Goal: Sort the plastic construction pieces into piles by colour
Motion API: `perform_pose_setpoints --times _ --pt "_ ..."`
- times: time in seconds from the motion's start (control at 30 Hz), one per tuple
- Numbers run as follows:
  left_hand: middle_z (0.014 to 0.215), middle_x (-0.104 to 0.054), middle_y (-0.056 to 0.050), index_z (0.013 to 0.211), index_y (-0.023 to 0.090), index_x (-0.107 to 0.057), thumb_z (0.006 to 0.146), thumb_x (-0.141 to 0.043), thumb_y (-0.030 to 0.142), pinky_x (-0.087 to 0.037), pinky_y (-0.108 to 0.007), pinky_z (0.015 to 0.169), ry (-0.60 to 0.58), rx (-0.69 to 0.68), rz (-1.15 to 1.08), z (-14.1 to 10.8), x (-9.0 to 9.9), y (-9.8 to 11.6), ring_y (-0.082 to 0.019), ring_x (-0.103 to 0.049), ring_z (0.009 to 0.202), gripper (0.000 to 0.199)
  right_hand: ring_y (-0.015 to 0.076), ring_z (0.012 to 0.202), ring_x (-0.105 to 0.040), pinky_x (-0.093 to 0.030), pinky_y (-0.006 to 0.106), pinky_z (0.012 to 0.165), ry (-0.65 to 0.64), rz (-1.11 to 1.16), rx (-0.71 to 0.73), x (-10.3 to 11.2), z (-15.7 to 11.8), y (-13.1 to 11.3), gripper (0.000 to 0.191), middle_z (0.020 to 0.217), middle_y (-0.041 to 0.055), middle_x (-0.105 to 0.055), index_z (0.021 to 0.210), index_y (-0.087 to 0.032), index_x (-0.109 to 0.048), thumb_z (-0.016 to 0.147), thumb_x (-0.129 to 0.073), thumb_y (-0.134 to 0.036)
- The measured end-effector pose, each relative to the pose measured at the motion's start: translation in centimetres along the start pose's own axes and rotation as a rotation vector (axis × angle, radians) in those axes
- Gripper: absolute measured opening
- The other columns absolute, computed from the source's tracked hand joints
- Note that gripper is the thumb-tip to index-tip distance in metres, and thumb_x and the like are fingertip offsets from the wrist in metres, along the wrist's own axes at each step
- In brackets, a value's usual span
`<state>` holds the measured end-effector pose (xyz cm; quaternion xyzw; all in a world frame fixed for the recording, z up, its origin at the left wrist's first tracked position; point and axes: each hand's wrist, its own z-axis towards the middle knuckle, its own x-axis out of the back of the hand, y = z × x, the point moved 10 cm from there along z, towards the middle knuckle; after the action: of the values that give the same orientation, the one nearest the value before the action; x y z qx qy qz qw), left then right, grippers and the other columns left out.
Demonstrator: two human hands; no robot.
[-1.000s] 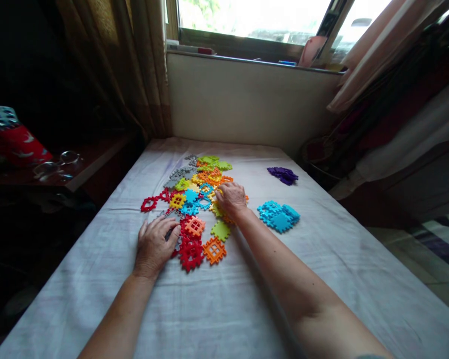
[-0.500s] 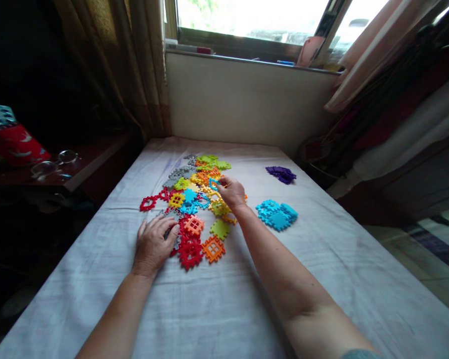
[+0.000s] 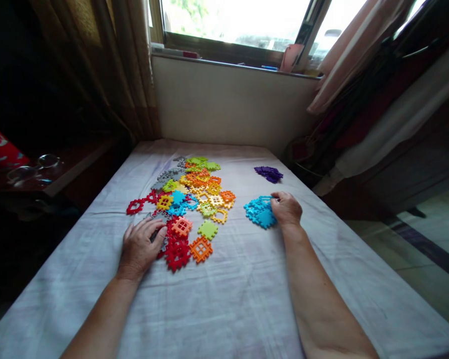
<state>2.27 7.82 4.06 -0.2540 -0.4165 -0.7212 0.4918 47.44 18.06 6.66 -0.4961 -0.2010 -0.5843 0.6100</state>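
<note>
My right hand (image 3: 287,208) is over the right side of the blue pile (image 3: 261,217), its fingers pinched on a blue toothed building tile (image 3: 265,198). The fingers partly cover that tile. My left hand (image 3: 140,247) lies loosely open at the near left of the mixed heap, fingertips on grey tiles (image 3: 160,216). Close by it are red tiles (image 3: 177,253), an orange window tile (image 3: 201,249) and a lime tile (image 3: 208,229). Farther up the heap are yellow (image 3: 165,202), blue (image 3: 178,198) and grey pieces.
A purple pile (image 3: 268,174) sits beyond the blue one. Everything rests on a pale cloth-covered surface (image 3: 224,309) reaching to the wall under the window. Glasses (image 3: 33,168) and a red container (image 3: 2,149) stand on a dark side table at left.
My right hand has moved from the mixed heap rightward to the blue pile, carrying a blue tile. My left hand stays by the grey and red tiles. The view has shifted slightly right.
</note>
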Motion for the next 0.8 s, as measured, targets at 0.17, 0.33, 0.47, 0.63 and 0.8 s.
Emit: perform_pose_setpoints --times 0.17,0.33,0.47,0.63,0.8 --pt "0.11 -0.077 -0.005 0.096 0.028 -0.071 0.091 -0.048 0.046 -0.04 -0.056 0.106 -0.009 -0.01 0.004 0.0 0.0 -0.1 -0.03 -0.065 0.116 0.03 0.0245 0.091 -0.064 -0.049 0.034 0.076 -0.116 -0.049 -0.043 -0.7 0.0 0.4 0.033 0.103 0.0075 -0.072 0.092 -0.024 -0.078 0.074 -0.053 -0.013" --pt "0.11 -0.077 -0.005 0.095 0.029 -0.072 0.091 -0.048 0.045 -0.041 -0.054 0.107 -0.014 -0.011 0.0 0.0 0.0 0.1 -0.03 -0.065 0.117 0.029 0.0255 0.096 -0.064 -0.05 0.035 0.081 -0.1 -0.021 0.023 0.0 -0.2 -2.3 0.033 0.105 0.0091 -0.072 0.093 -0.022 -0.078 0.077 -0.051 -0.012" --pt "0.11 -0.076 -0.005 0.096 0.028 -0.072 0.091 -0.047 0.045 -0.038 -0.056 0.109 -0.034 0.024 0.01 0.1 0.0 0.0 -0.03 -0.064 0.117 0.031 0.022 0.097 -0.064 -0.049 0.032 0.089 -0.189 0.087 0.309 -1.5 -2.7 -10.5 0.029 0.103 0.0073 -0.073 0.098 -0.022 -0.077 0.084 -0.052 -0.017" --pt "0.113 -0.076 -0.005 0.097 0.027 -0.072 0.091 -0.047 0.044 -0.038 -0.058 0.11 -0.062 0.043 0.002 0.1 -0.2 0.0 -0.03 -0.063 0.119 0.031 0.0219 0.106 -0.061 -0.046 0.031 0.093 -0.404 0.074 0.624 -5.2 -8.0 -21.4 0.028 0.115 0.0063 -0.071 0.108 -0.024 -0.075 0.092 -0.052 -0.028" --pt "0.113 -0.076 -0.004 0.096 0.028 -0.072 0.091 -0.049 0.043 -0.037 -0.056 0.111 -0.05 0.043 -0.002 0.0 -0.1 0.0 -0.029 -0.063 0.12 0.028 0.0269 0.117 -0.056 -0.045 0.037 0.095 -0.493 -0.053 0.748 -7.5 -10.4 -25.6 0.03 0.128 0.0099 -0.065 0.109 -0.022 -0.075 0.091 -0.055 -0.036"
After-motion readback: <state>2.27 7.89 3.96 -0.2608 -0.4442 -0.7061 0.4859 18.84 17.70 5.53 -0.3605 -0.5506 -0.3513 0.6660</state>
